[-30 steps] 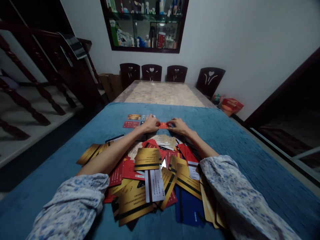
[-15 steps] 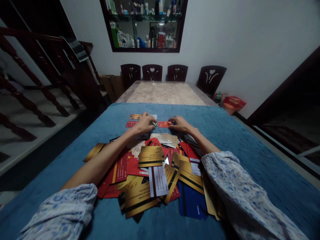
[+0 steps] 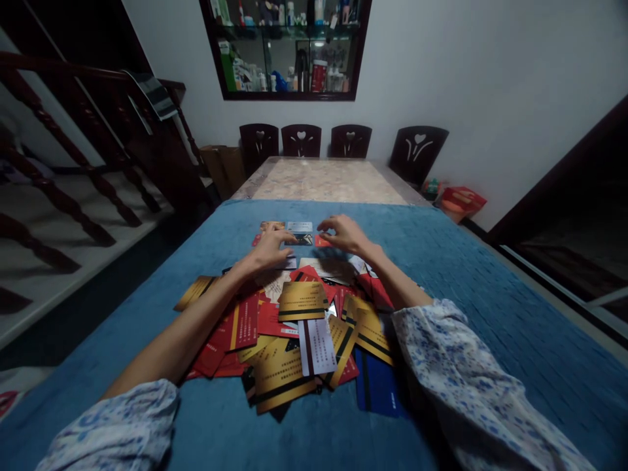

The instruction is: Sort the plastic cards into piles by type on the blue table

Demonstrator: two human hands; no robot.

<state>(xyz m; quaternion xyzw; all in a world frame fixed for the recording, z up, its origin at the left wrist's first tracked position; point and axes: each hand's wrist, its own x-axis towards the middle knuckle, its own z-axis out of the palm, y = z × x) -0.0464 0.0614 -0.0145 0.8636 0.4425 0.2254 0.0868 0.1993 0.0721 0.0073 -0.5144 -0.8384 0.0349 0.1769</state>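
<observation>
Card in orange (image 3: 320, 242), mid-frame, looks placed: right hand (image 3: 346, 233) was lifted, left hand (image 3: 269, 249) drawn leftward, both loosely spread.

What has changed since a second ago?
The left hand has moved left, away from the orange card, uncovering more of the dark card. The right hand has shifted forward; contact with the orange card is unclear. The topmost gold card stayed put.

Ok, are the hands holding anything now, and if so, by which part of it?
Nothing looks held: the left hand is open by the black card, the right hand open by the orange card. Light contact can't be told.
</observation>
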